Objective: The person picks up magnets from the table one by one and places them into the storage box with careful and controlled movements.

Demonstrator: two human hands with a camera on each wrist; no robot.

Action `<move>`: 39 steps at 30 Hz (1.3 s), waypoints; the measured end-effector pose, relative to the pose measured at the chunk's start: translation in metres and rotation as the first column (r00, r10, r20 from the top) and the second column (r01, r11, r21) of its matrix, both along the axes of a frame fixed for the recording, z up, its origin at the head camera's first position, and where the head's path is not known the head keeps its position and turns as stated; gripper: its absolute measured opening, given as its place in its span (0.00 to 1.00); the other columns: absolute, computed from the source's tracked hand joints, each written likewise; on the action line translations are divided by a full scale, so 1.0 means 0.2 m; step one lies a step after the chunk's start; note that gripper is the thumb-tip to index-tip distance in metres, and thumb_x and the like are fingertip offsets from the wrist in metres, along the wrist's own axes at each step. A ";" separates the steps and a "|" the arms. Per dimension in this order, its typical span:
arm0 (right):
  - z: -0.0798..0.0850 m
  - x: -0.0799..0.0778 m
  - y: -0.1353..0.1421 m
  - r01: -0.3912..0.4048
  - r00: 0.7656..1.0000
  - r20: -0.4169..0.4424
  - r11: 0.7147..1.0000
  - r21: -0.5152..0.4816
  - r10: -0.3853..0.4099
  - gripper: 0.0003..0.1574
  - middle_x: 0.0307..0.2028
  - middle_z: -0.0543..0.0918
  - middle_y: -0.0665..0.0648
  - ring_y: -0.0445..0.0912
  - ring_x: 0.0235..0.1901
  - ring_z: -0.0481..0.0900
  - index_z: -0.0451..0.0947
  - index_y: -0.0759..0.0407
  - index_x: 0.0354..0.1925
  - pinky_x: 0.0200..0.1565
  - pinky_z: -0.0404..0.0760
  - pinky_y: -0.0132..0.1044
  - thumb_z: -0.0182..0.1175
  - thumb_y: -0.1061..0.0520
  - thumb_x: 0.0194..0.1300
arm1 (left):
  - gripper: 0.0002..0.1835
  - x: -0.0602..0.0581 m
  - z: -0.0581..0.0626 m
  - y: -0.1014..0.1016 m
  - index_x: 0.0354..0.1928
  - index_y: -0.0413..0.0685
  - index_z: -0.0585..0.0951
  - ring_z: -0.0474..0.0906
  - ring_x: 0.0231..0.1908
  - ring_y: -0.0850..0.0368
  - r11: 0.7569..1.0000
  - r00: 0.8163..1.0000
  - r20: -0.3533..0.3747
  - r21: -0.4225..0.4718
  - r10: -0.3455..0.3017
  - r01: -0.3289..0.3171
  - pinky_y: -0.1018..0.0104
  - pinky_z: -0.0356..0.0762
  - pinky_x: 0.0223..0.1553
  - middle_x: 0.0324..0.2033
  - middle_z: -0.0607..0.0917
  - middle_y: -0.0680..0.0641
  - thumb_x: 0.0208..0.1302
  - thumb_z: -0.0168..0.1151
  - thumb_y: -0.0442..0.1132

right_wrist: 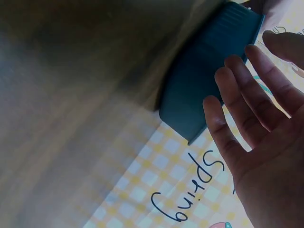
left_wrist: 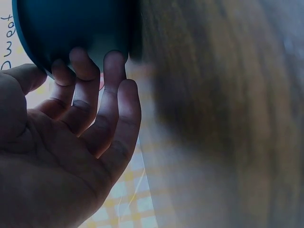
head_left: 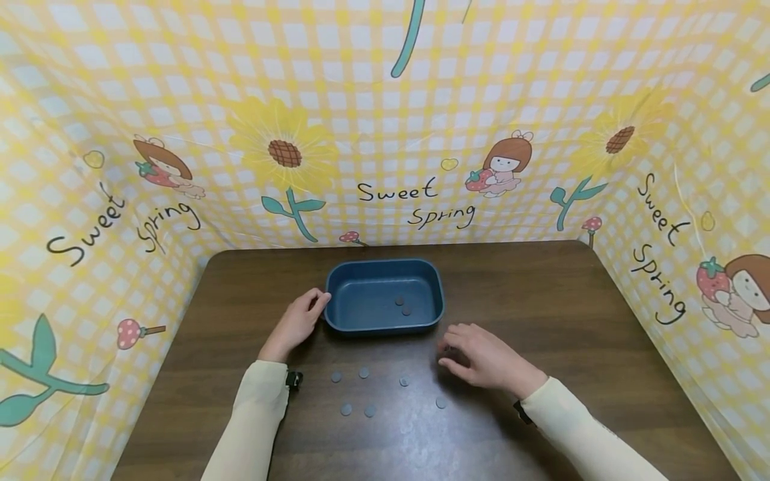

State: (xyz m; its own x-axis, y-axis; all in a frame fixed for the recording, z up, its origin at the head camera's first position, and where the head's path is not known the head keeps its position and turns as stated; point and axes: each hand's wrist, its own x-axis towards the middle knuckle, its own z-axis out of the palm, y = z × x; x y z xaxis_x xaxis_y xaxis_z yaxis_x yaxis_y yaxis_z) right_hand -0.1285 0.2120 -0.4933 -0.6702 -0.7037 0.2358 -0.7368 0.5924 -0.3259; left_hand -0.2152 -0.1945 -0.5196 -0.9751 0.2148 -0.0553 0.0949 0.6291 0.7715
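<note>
A dark blue rectangular plastic box with rounded corners stands on the table, and two coins lie inside it. At its left end, my left hand pinches the rim. The left wrist view shows the thumb at the rim and the curled fingers against the outer wall. Just off the box's near right corner hovers my right hand, thumb and fingers apart, and nothing shows between them in the right wrist view. Several coins are scattered in front of the box, one coin being nearest the right hand.
The brown wooden table has a glare patch near its front. Yellow-checked cloth with printed flowers and words rises behind the table and along both sides.
</note>
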 end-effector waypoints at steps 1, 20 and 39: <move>-0.01 0.01 0.00 -0.004 1.000 0.002 1.000 0.000 0.004 0.08 0.40 0.83 0.49 0.42 0.39 0.78 0.84 0.52 0.46 0.46 0.79 0.44 0.72 0.52 0.73 | 0.23 0.00 0.00 0.00 0.44 0.43 0.75 0.70 0.32 0.51 1.000 1.000 0.002 0.003 0.000 0.000 0.55 0.67 0.40 0.31 0.74 0.47 0.88 0.47 0.57; -0.12 0.13 0.01 -0.034 0.991 0.129 0.999 0.035 0.030 0.11 0.45 0.84 0.44 0.38 0.47 0.80 0.86 0.49 0.51 0.54 0.81 0.46 0.72 0.51 0.72 | 0.24 0.01 0.00 0.00 0.43 0.47 0.75 0.70 0.31 0.49 1.000 1.000 0.003 0.013 -0.003 0.003 0.55 0.67 0.39 0.31 0.74 0.46 0.86 0.46 0.60; -0.16 0.18 0.03 -0.100 0.988 0.127 0.994 0.049 0.093 0.18 0.50 0.81 0.41 0.38 0.50 0.80 0.88 0.47 0.56 0.56 0.81 0.44 0.74 0.47 0.70 | 0.23 0.01 -0.01 0.00 0.42 0.47 0.75 0.70 0.32 0.50 1.000 1.000 -0.011 -0.008 -0.003 0.003 0.55 0.67 0.41 0.30 0.73 0.47 0.87 0.45 0.59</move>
State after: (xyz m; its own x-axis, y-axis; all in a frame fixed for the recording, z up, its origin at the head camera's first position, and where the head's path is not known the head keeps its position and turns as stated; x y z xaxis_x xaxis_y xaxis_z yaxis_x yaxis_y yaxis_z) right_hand -0.0919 0.2188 -0.5259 -0.6203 -0.7760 0.1140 -0.7472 0.5404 -0.3869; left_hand -0.2138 -0.1950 -0.5221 -0.9750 0.2172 -0.0464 0.1050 0.6349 0.7654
